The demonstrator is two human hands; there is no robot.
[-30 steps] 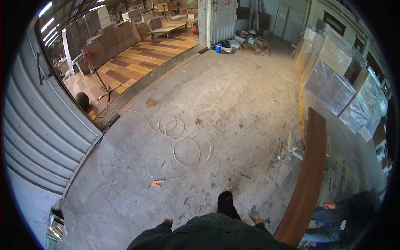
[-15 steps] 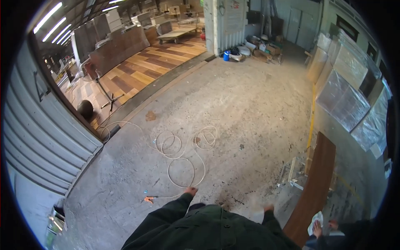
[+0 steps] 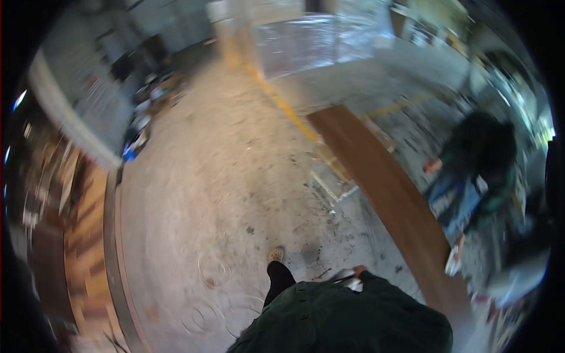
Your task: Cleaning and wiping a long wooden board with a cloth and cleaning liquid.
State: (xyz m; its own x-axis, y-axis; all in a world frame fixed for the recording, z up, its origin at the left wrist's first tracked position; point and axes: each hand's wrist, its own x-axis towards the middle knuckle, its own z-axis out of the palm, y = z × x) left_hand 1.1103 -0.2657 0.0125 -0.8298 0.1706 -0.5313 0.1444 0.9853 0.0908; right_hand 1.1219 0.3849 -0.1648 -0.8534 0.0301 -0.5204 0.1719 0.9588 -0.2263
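Note:
My right hand (image 3: 359, 270) is small and blurred at the front of my dark green jacket. Beside it is a pale, curved thing (image 3: 344, 276) that I cannot make out, and whether the hand holds it is unclear. My left hand is out of sight. Right of me, a long brown board (image 3: 385, 182) runs diagonally, raised on a low frame (image 3: 335, 185). A co-worker (image 3: 479, 153) bends over its far side, with one hand on a white cloth (image 3: 453, 262) at the board's edge.
A pale hose (image 3: 203, 317) lies coiled on the concrete floor, near my shoe (image 3: 276, 254). Plastic-wrapped panels (image 3: 318, 44) stand beyond a yellow floor line (image 3: 282, 105). Piled items (image 3: 147, 106) lie far left, beside wooden flooring (image 3: 88, 247).
My view has swung right, bringing the board and co-worker nearer the middle. My left hand, earlier at the hose, has left the view. The orange-handled tool on the floor is also out of view.

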